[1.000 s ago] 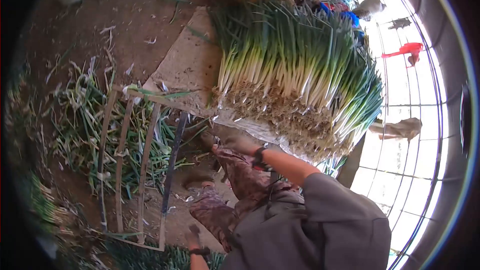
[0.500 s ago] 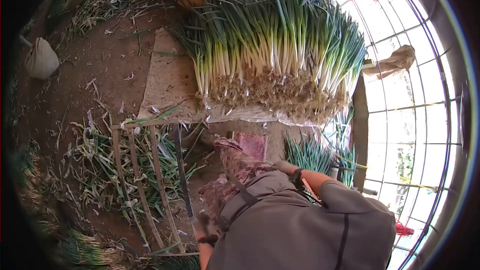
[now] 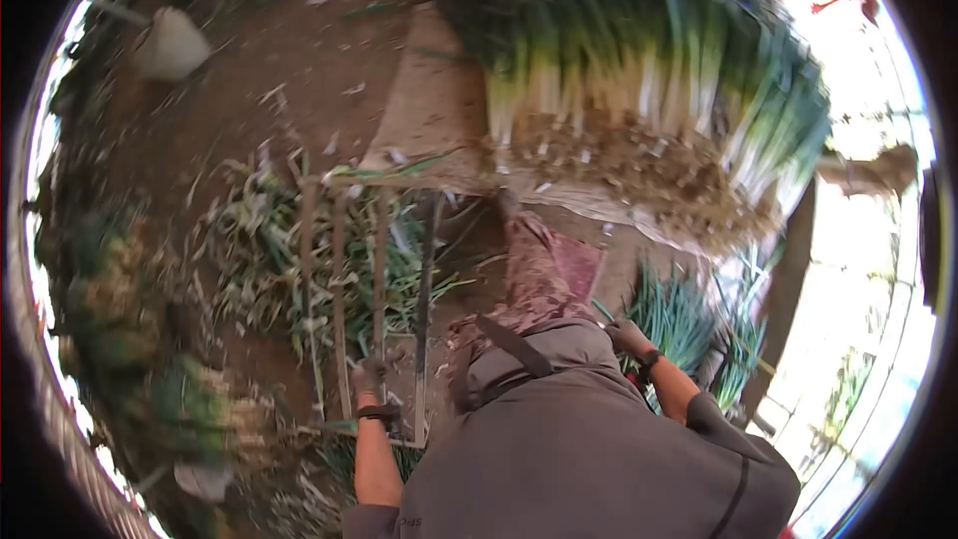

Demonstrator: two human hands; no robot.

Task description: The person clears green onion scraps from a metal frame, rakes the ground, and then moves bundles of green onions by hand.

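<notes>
My left hand (image 3: pixel 369 379), gloved with a dark band at the wrist, is over the lower slats of a slatted frame (image 3: pixel 381 274); blur hides its fingers and whether it grips a slat. My right hand (image 3: pixel 631 339), also gloved, is beside my lap at a bunch of green onions (image 3: pixel 669 314). Its fingers look curled, and a short green stalk (image 3: pixel 602 309) shows by them; what they hold is not clear. A dense row of green onions (image 3: pixel 639 60), white stems and roots toward me, stands on a pale sheet (image 3: pixel 424 110).
Stripped leaves (image 3: pixel 259 269) are heaped under and left of the frame. A reddish flat piece (image 3: pixel 579 265) is by my leg. More onion bundles (image 3: pixel 170 379) lie at far left, a pale sack (image 3: pixel 172 45) at upper left. A wire-mesh wall (image 3: pixel 868 279) borders the right.
The view has swung, so the scene sits farther right and higher, now blurred. My left hand has moved left over the frame's slats. My right hand stays near the green onions.
</notes>
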